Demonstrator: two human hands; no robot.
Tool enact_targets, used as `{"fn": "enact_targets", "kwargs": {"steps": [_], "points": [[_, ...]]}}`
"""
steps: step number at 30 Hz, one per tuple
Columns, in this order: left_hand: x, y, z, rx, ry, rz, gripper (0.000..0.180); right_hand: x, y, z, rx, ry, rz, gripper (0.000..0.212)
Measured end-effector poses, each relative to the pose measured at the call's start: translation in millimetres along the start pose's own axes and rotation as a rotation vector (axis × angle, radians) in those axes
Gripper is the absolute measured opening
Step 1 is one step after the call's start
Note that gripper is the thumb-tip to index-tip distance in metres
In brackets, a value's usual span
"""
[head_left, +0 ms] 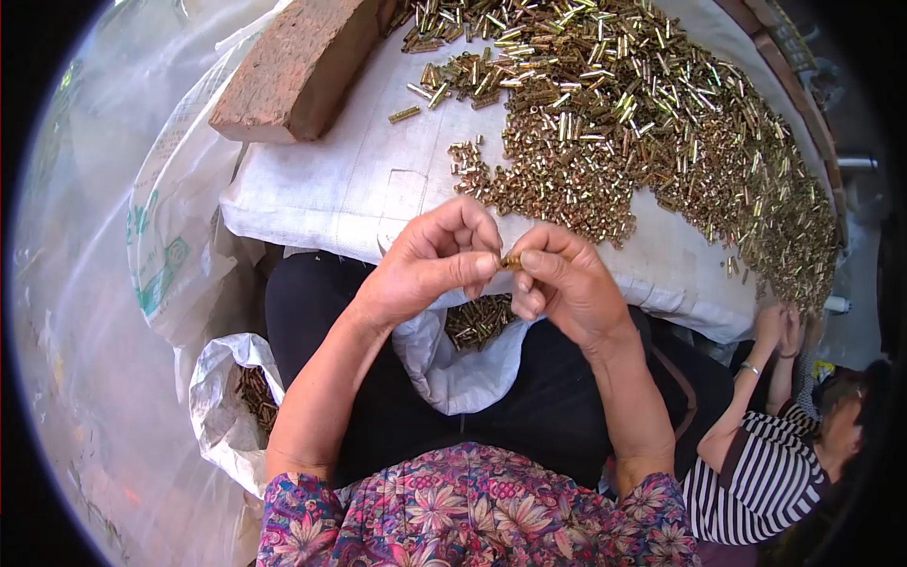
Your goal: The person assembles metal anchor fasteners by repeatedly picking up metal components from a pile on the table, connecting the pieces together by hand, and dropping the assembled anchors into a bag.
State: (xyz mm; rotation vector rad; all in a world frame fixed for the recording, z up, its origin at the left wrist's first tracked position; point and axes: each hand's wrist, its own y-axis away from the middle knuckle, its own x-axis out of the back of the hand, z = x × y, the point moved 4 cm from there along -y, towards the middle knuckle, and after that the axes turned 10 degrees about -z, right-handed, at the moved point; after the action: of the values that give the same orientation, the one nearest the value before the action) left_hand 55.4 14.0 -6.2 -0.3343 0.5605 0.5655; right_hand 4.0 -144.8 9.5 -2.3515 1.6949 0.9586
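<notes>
Just beyond my lap my two hands meet at the near edge of a table covered with white woven sacking (359, 189). A small brass-coloured metal piece (511, 263) is pinched between the thumb and fingers of my right hand (576, 288). My left hand (425, 269) closes thumb and finger at its left end; the fingertips hide most of it. Past my hands lies a heap of short brass-coloured metal pieces (567, 180), and behind it a heap of longer slim ones (652, 85). Below my hands, an open white bag (444, 383) in my lap holds slim metal pieces (480, 321).
A reddish brick (293, 71) lies at the far left of the sacking, near a few loose pieces (404, 114). Another white bag (213, 406) with metal pieces stands left of my leg. At right, a person in a striped top (756, 482) reaches to the heap.
</notes>
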Motion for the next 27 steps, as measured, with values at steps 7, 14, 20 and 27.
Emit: {"fn": "enact_targets", "kwargs": {"steps": [7,14,20,27], "points": [[-9.4,8.7,-11.0,0.14,-0.058,-0.055,0.018,0.7,12.1,10.9,0.056,-0.161,-0.037,0.015],[28.4,9.0,29.6,0.282,-0.909,0.291,0.011,60.6,-0.6,-41.5,-0.005,0.74,0.23,0.013],[67.1,-21.3,39.9,-0.002,-1.386,0.405,0.015,82.2,-67.7,-97.4,0.392,1.346,0.485,0.018],[78.7,-44.9,40.0,0.046,-1.582,0.45,0.012,71.6,-97.3,-94.6,-0.033,1.815,0.565,0.024]]}}
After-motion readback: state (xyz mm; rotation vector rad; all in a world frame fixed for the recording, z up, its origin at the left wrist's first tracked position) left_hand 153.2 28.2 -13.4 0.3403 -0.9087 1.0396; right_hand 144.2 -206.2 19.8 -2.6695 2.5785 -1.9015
